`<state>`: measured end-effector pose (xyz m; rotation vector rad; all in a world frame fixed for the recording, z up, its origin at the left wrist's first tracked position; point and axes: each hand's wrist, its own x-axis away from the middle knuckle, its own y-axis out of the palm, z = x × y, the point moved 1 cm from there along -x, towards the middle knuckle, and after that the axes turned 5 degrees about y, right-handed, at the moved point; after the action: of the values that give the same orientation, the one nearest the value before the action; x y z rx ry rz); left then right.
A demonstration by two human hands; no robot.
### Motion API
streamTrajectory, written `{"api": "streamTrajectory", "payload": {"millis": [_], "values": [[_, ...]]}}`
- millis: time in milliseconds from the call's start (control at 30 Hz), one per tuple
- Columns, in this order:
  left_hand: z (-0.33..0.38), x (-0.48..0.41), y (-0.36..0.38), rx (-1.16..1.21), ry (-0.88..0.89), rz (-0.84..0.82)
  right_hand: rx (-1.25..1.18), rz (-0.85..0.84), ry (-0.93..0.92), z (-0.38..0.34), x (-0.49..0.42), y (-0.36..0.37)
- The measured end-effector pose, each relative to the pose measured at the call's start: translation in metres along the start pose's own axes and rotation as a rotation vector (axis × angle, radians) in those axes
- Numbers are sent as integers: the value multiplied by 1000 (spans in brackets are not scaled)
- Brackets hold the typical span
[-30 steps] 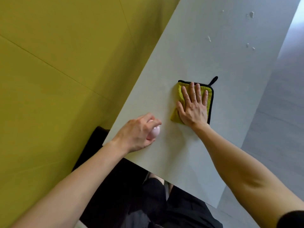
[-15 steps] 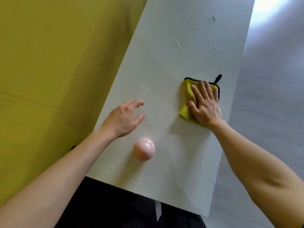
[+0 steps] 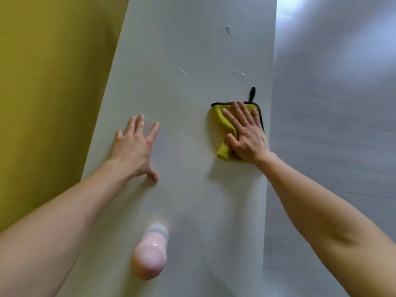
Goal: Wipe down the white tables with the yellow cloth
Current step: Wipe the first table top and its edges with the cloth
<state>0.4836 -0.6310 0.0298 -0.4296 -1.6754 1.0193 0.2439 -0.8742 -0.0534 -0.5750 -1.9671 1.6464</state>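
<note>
Seen from one wide-angle head-worn camera, facing forward and steeply down along the long flat white tabletop [image 3: 192,200]. Near: left hand [image 3: 134,151] and right hand [image 3: 248,138] mid-frame, forearms filling the lower corners. Beyond the fingertips, tabletop up to the top edge; left of the left fingers, mustard-yellow panelled surface [image 3: 42,93]; right of the right fingers, pale grey floor [image 3: 332,125].

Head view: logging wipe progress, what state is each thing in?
Table, droplets on its far part.
Cloth, crumpled, pressed on the table.
Right hand, fingers straight, pressing the cloth.
Left hand, fingers spread, holding nothing.
Pink object, blurred, held by neither hand.
</note>
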Motion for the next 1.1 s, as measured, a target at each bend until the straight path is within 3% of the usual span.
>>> {"api": "streamTrajectory", "payload": {"millis": [100, 167, 333, 400, 467, 500, 633, 800, 867, 967, 1033, 1100], "values": [[0, -3, -1, -62, 23, -27, -68, 18, 463, 31, -26, -11], [5, -4, -3, -76, 33, -54, -53, 51, 444, -5, -18, -7], [9, -3, -6, -71, 10, -69, -54, -111, -350, -137, 66, 7], [8, -2, -6, -67, 8, -57, -64, -173, -580, -125, 64, 8], [7, -1, -6, -61, 0, -56, -61, -170, -689, -72, 31, 2], [7, -1, -5, -48, -9, -60, -41, -143, -635, -38, 11, -3], [9, -1, -4, -21, -37, -81, -3, -39, -128, 51, -46, -25], [7, -1, -2, 19, -44, -98, -17, -15, -91, 33, -37, -19], [8, 1, -1, 34, -58, -98, -46, -55, -242, -1, 2, -11], [9, 2, -2, 51, -71, -112, -56, -188, -762, -48, 60, 6], [10, 2, -3, 66, -71, -115, -70, -227, -1013, -44, 51, 7], [9, 1, -1, 76, -89, -113, -87, -216, -1096, -21, 6, 1]]}}
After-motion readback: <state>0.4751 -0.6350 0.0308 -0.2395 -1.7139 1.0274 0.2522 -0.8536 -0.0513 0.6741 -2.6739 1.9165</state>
